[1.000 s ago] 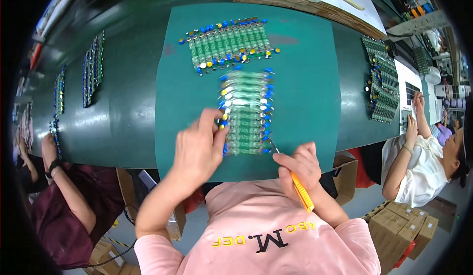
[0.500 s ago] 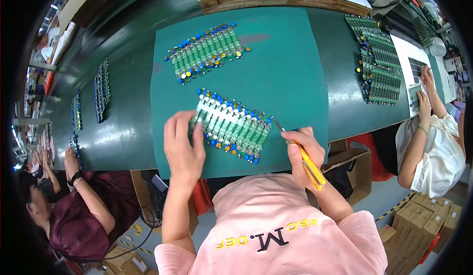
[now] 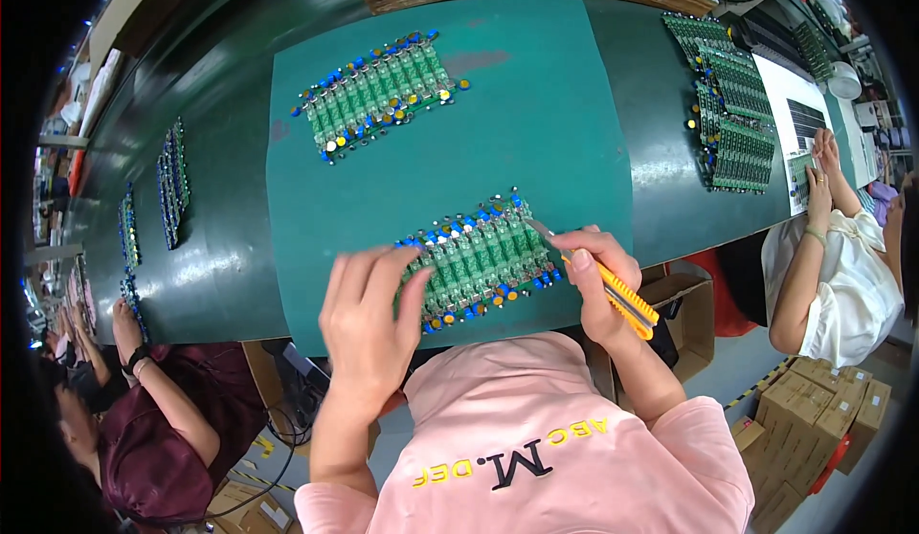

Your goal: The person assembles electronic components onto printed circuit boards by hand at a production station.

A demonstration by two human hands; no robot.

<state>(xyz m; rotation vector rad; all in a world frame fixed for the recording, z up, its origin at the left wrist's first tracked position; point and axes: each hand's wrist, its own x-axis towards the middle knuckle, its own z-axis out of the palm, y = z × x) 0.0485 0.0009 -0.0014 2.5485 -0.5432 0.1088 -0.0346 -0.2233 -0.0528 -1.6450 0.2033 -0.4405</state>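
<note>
Lying on the dark tabletop (image 3: 225,256), a big green mat (image 3: 536,122) spreads out wide. The far panel (image 3: 378,99), made of green strips, sits near the mat's back left corner. The near panel (image 3: 483,261) sits close to the mat's front edge, about in the middle. It looks light, thin and stiff, like a hard card, and maybe a bit slick on top. It could crack if bent, and its long sides look easy to hurt, so the short ends seem the best places to hold. Its long axis goes mostly left to right, with the right end turned a little toward the mat's back edge. The left hand (image 3: 369,319) is at its left end, finger and thumb tips a little apart; I cannot tell if they pinch it. The right hand (image 3: 589,300) is wrapped around a yellow knife (image 3: 627,302), beside the right end. The thin blade (image 3: 541,231) points at the panel's back right corner; I cannot tell if they touch. Smallest of all, blue and yellow round parts (image 3: 512,295) line both long sides.
</note>
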